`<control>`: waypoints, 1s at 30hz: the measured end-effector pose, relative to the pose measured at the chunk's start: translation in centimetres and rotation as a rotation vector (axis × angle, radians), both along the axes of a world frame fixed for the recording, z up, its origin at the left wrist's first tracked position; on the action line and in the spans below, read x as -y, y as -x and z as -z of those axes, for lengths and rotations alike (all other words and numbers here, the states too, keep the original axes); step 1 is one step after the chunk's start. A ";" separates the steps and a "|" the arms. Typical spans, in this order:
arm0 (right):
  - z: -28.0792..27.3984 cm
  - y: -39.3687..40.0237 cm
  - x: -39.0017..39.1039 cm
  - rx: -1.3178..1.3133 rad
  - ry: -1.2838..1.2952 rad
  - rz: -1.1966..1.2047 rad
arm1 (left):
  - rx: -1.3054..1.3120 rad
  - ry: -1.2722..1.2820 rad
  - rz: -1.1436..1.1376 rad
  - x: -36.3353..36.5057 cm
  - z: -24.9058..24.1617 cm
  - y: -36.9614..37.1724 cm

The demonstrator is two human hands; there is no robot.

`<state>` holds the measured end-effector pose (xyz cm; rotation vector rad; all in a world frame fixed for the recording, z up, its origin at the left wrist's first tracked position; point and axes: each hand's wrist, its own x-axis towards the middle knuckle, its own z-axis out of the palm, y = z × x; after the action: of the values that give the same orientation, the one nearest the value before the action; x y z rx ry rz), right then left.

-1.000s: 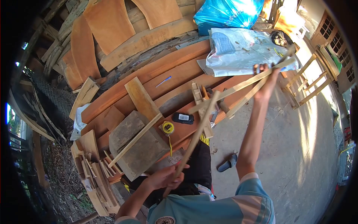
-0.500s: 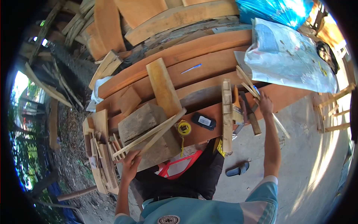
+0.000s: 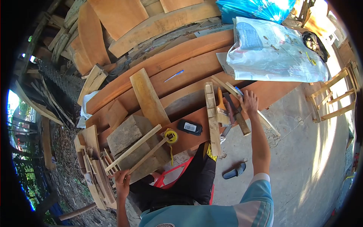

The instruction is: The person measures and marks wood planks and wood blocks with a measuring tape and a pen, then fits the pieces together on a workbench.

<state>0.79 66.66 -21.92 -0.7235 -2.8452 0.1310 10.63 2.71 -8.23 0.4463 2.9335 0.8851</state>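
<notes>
My left hand [image 3: 122, 181] is closed on the lower end of a thin wood strip [image 3: 148, 154], which slants up over a wooden block [image 3: 126, 135]. A second, paler strip [image 3: 133, 148] lies beside it across the block. On the right, my right hand [image 3: 248, 102] rests with bent fingers on several thin sticks [image 3: 266, 123] at the bench edge. Left of that hand are a hammer [image 3: 242, 123], an orange-handled brush [image 3: 221, 100] and a long notched wood piece [image 3: 212, 117]. A yellow tape measure [image 3: 171, 136] sits right of the block, near a black device [image 3: 189, 127].
Reddish planks [image 3: 181, 75] form the bench, with a blue pen [image 3: 174, 76] on them. A plastic sheet [image 3: 272, 53] and a blue bag [image 3: 257, 10] lie at the back right. Cut wood pieces [image 3: 92, 166] are stacked left. A sandal [image 3: 234, 171] is on the floor.
The view has shifted, so the bench appears farther left. The two strips by my left hand have spread apart at their upper ends. My right hand stays at the sticks.
</notes>
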 end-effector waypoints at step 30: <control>-19.2 2.2 35.5 -0.228 0.314 -1.491 | -0.479 0.100 0.248 -2.8 1.0 3.1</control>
<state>-1.44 31.19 -2.71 1.3643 -2.4710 0.7714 7.56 5.51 -9.21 1.1266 3.2057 0.6711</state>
